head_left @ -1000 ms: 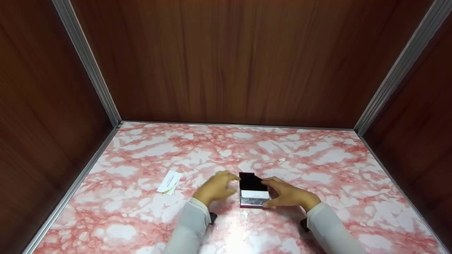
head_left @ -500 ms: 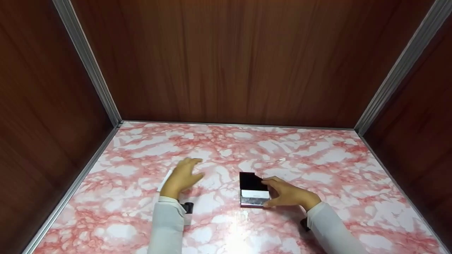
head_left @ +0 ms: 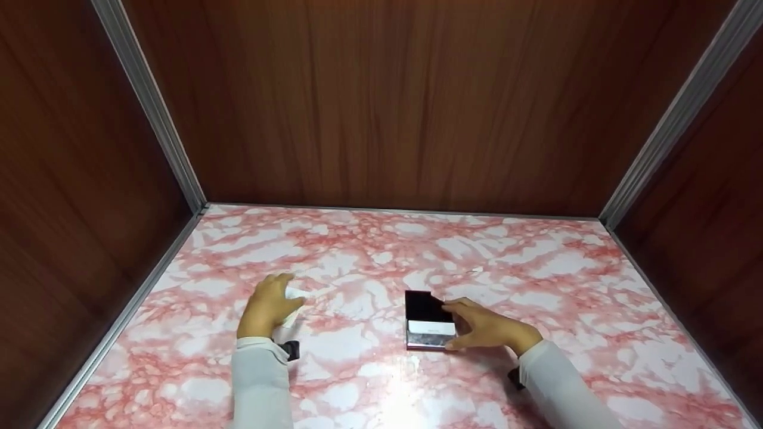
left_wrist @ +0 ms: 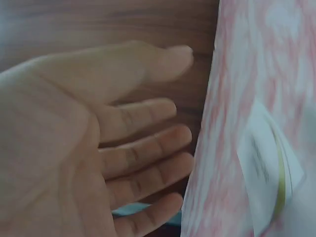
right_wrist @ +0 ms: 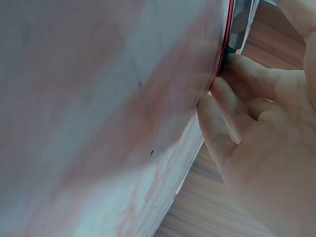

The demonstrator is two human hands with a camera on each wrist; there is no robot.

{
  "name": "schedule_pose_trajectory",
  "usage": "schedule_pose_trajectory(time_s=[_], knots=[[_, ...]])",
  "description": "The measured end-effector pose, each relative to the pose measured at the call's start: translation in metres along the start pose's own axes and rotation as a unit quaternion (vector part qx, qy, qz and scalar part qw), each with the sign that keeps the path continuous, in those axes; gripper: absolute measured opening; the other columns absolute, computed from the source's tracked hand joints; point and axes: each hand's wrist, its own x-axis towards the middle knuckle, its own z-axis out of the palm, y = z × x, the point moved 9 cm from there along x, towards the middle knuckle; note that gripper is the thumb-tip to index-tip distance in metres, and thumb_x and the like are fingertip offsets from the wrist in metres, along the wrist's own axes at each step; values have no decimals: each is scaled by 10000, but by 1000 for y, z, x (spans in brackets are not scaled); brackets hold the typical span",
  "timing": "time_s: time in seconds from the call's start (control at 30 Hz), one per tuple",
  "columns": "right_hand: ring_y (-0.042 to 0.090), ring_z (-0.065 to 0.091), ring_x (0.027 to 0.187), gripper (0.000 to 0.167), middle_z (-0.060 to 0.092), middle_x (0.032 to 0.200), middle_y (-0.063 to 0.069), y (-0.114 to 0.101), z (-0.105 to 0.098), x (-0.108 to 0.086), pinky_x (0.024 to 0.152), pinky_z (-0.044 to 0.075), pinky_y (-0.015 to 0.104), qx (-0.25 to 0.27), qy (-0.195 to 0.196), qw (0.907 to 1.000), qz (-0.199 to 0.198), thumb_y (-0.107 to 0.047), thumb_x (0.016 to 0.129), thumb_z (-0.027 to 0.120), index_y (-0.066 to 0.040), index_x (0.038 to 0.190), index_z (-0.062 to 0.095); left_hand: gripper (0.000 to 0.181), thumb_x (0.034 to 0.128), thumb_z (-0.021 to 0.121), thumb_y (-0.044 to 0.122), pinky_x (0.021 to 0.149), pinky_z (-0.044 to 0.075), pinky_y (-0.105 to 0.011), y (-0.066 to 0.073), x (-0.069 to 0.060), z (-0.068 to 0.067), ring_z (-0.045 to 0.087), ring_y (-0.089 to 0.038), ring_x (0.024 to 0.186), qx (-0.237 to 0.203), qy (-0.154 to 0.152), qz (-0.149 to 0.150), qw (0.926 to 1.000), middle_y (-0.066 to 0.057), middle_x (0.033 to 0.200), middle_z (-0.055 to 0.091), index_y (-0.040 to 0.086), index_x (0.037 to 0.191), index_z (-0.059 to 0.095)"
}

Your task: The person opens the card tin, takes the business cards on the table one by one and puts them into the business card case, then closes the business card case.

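My left hand (head_left: 266,305) hovers over a white business card (head_left: 296,293) and hides part of it. In the left wrist view, its thumb and loosely extended fingers (left_wrist: 153,148) stand apart, and the card (left_wrist: 259,163), printed with a green stripe, lies beside them on the table. My right hand (head_left: 489,328) holds the right side of a flat card case (head_left: 423,307), thumb near its front corner and fingers farther back. The case has a black interior with a white strip and a silvery panel at the near end. The right wrist view shows fingertips (right_wrist: 220,91) against the case's red-lit edge.
Both hands work on a red-and-white marbled tabletop (head_left: 369,250). Dark wood panels (head_left: 381,107) enclose it at the back and sides, with grey metal posts (head_left: 149,101) in the corners. A bright light reflection lies near the front.
My left hand has moved left, away from beside the card case, to over the business card. The right hand stays at the case's right side.
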Motion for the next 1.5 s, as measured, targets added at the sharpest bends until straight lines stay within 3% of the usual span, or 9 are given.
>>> schedule_pose_trajectory(time_s=[0.27,0.47,0.57,0.73,0.93,1.17,1.33,1.5], knots=[[275,440,1213,891,386,1440,154,1,-1,1,1053,355,523,4,69,10000,-46,-384,856,794,5,1526,354,753,834,767,278,970,399,-651,-26,-3,-1,454,-535,1235,407,28,-610,9973,-345,1396,464,-80,1426,469],[319,424,1272,884,367,1473,170,-1,0,0,1073,338,549,17,72,9999,-72,-386,861,789,16,1521,358,870,816,790,363,944,384,-681,-40,-5,4,459,-556,1197,606,-141,-1067,9923,-394,1338,452,-91,1458,418],[344,414,1299,880,354,1489,177,-1,0,0,1072,339,562,38,55,9999,-82,-381,866,786,15,1523,354,822,806,806,357,935,384,-669,-43,-6,6,465,-539,1171,652,-181,-1201,9905,-367,1292,480,-76,1419,471],[353,432,1282,873,373,1466,180,-3,0,-1,1056,357,557,45,51,9999,-147,-376,870,784,22,1519,355,658,790,826,297,910,404,-636,-47,-6,7,529,-499,1105,540,-168,-1232,9908,-323,1240,550,-63,1268,554],[336,447,1248,871,391,1442,175,-2,-1,-1,1046,364,548,59,64,9998,-167,-375,873,782,26,1517,355,726,793,826,254,900,414,-604,-48,-6,9,587,-431,1055,242,-193,-1242,9918,-305,1315,563,-37,1377,509],[342,430,1271,874,379,1458,187,-3,-2,-2,1066,338,559,88,100,9998,-154,-360,861,795,25,1514,361,730,783,837,233,863,442,-563,-48,-6,9,594,-402,1008,115,-210,-1189,9926,-294,1270,586,-54,1365,503],[355,410,1304,875,364,1479,187,-3,-1,-2,1076,325,570,63,100,9998,-163,-370,864,790,17,1519,359,579,746,858,202,823,444,-541,-47,-6,7,577,-371,936,79,8,-1130,9936,-212,1096,623,-30,1214,608],[338,425,1281,872,369,1475,175,-4,-1,-2,1066,340,558,18,110,9998,-187,-375,868,785,29,1514,362,527,711,870,136,865,386,-566,-44,-5,6,529,-388,1010,23,147,-1013,9947,-197,1108,599,23,1153,606]])
